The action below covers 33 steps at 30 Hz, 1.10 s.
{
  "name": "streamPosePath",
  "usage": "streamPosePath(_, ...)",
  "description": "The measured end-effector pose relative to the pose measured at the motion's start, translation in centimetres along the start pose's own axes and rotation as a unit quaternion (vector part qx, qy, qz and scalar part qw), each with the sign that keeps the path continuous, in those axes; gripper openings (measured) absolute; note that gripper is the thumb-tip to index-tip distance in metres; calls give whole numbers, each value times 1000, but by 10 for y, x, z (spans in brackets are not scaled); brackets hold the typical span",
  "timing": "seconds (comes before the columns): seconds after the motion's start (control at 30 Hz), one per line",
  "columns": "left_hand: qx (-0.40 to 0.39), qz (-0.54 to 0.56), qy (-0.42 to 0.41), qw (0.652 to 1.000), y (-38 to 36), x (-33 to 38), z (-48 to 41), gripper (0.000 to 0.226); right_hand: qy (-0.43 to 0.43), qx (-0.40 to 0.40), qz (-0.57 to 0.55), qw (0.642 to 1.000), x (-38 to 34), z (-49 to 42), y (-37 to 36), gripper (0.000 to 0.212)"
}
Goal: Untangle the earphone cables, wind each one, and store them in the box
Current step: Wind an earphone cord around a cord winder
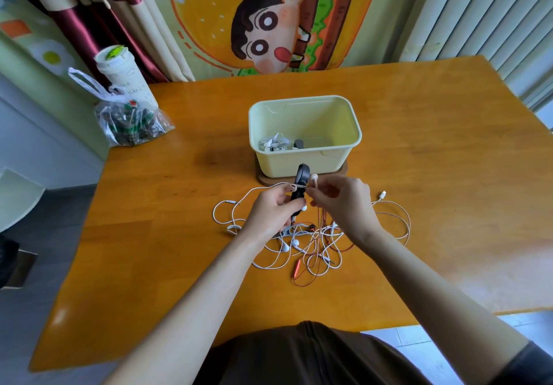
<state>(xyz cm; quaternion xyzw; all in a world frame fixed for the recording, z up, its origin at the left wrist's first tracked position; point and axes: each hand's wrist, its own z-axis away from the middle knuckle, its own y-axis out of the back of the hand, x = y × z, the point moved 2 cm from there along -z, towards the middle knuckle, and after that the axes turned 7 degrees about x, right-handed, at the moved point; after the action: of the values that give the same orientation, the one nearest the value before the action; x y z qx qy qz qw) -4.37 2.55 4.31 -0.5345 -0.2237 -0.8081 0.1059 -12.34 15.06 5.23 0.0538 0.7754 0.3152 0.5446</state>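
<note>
bright daylight | glare on table (449, 250) right | edges bowed, soft

Left grip (270, 209) curled closed, right grip (341, 202) pinching, close together

We see an orange wooden table (419, 133) stretching out beneath the left hand (270, 209) and the right hand (344, 202). Well away, ahead and left of the left hand, sits a clear plastic bag (131, 124) of dark items, with a white lidded cup (119, 70) right behind it. Beyond those hang maroon and cream curtains (98, 22), a cartoon cloth (263, 34) hangs straight ahead of both hands, and there are pale pleated drapes (478, 10) beyond the right hand
</note>
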Motion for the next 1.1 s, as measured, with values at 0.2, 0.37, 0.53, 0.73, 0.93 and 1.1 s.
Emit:
streamPosePath(0.2,-2,-5,-3,1000,1,5,4,18,-19,-12,-26,999,0,0,0,10)
streamPosePath(0.37,20,30,4,999,0,11,9,32,-20,-29,-31,999,-5,1,1,17)
streamPosePath(0.53,61,53,40,996,-1,10,9,15,-38,-43,-37,998,-6,2,-5,11)
streamPosePath(0.73,70,79,53,993,0,12,11,18,-103,-60,-126,985,-8,4,-8,6)
streamPosePath(0.93,66,76,53,994,1,18,11,10,-162,-75,-168,969,-7,6,-8,11)
streamPosePath(1.1,55,69,68,994,-1,15,13,13,-187,-65,-149,969,-9,4,-10,13)
